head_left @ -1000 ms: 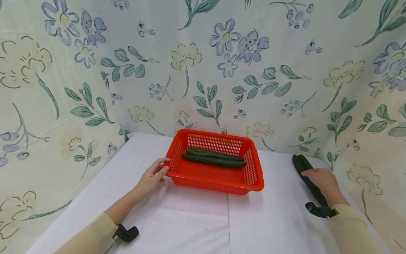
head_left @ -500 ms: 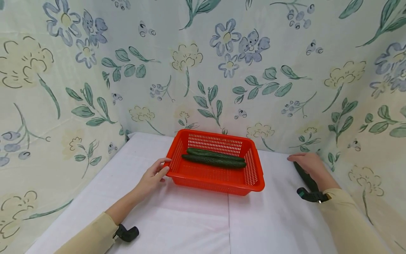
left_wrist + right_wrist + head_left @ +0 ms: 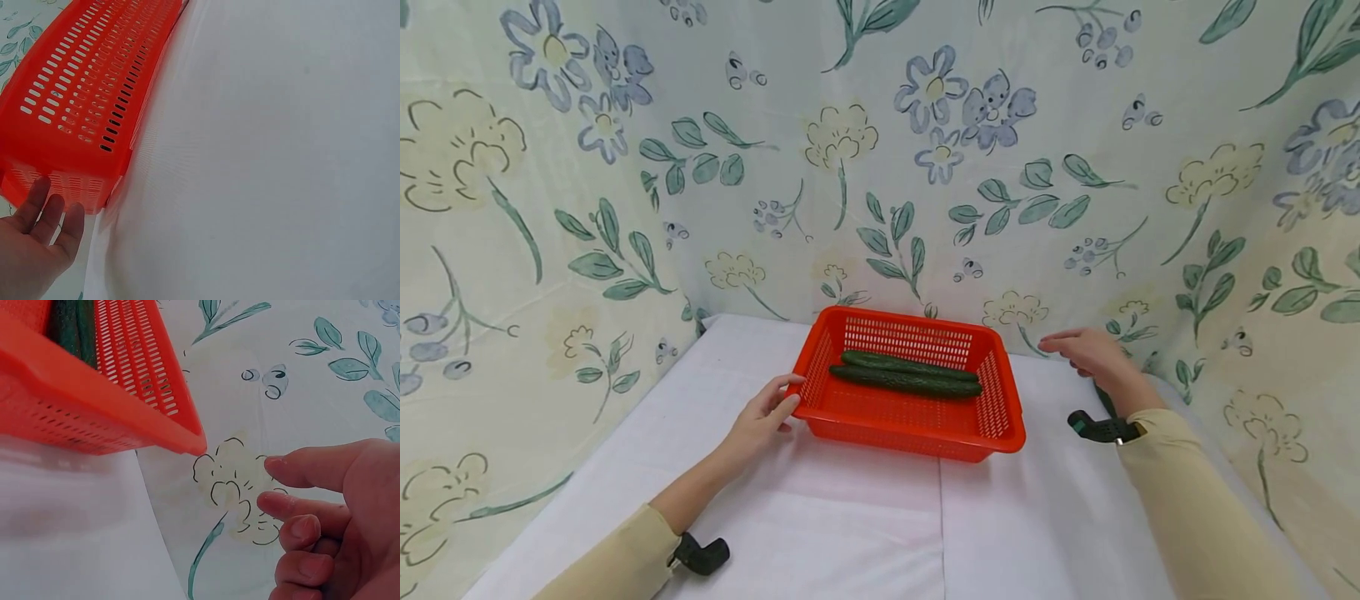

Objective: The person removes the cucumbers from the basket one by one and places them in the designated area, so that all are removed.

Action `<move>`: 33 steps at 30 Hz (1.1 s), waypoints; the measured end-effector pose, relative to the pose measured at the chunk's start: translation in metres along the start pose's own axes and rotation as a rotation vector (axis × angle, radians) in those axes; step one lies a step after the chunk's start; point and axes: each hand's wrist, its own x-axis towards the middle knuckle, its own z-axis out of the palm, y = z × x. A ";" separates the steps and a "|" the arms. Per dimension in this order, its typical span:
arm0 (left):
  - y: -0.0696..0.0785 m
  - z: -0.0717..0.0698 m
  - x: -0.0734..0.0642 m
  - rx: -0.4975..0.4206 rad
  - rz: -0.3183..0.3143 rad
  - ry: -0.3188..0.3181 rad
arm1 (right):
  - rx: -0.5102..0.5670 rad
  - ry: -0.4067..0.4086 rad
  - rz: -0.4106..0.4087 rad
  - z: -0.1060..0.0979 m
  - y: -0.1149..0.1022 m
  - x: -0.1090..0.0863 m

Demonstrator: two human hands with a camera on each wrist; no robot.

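A red plastic basket (image 3: 880,435) stands on the white cloth with two long dark green cucumbers (image 3: 904,381) lying side by side in it. My left hand (image 3: 765,408) rests its fingers at the basket's left end. In the left wrist view, extended fingers (image 3: 70,228) touch the basket's end wall. To the right of the basket, my right hand (image 3: 1093,358) hovers near the back of the table, holding nothing. Its thumb and index finger are stretched out, and the other fingers curl loosely in the right wrist view. Part of another cucumber (image 3: 1105,402) shows beneath the right wrist, mostly hidden.
A white cloth (image 3: 820,525) covers the table. Floral fabric (image 3: 880,167) hangs behind it and along both sides. In the right wrist view, a corner of the basket (image 3: 187,440) is close to the right fingertips.
My right hand has lifted off the cucumbers on the right and moved back and left toward the basket, with nothing in it. The left hand and basket stay put.
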 end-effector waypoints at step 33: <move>-0.003 0.002 0.000 -0.030 0.033 0.007 | 0.178 -0.199 -0.123 0.095 -0.093 0.034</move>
